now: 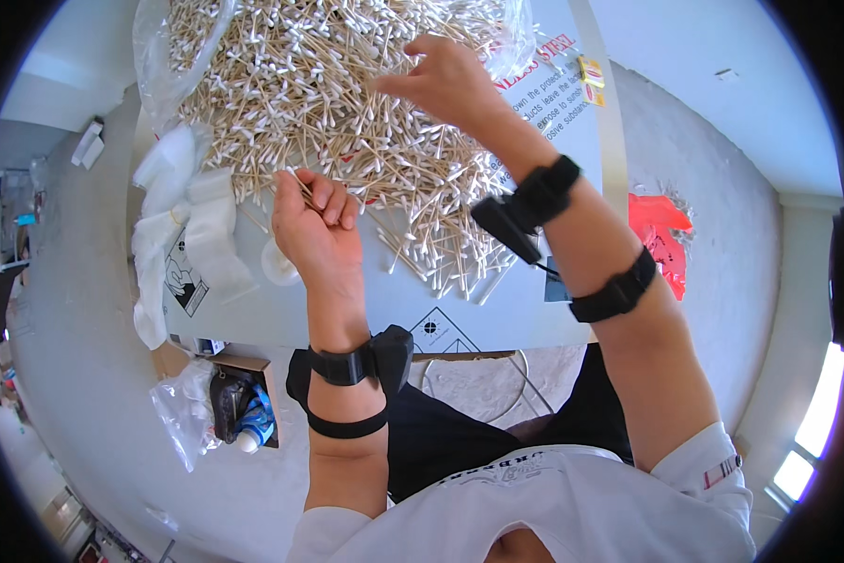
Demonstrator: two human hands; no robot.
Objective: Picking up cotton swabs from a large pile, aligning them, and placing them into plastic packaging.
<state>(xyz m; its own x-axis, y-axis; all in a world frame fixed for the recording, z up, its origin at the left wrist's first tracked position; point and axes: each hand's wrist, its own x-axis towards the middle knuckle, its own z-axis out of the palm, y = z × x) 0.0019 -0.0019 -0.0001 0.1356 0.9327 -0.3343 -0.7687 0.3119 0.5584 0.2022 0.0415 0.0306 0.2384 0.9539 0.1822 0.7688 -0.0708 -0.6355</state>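
Note:
A large heap of cotton swabs (pixel 300 84) with white tips and tan sticks covers the far part of the table. My left hand (pixel 317 225) is at the heap's near edge, palm up, its curled fingers closed on a few cotton swabs (pixel 302 180). Over the heap's right side reaches my right hand (pixel 450 83), fingers apart and pointing left, with nothing visible in them. Swabs also lie loose (pixel 450 239) between my forearms. Left of my left hand rest clear plastic bags (pixel 214 235), and a round whitish piece (pixel 279 263) sits partly behind its wrist.
The grey table (pixel 366 319) has printed sheeting on top. Clear plastic film (pixel 159 66) edges the heap. Small yellow packets (pixel 591 83) sit at the right edge. Below left stands a box (pixel 270 394) holding a bottle and dark pouch. A red bag (pixel 657 244) lies beyond the table's right.

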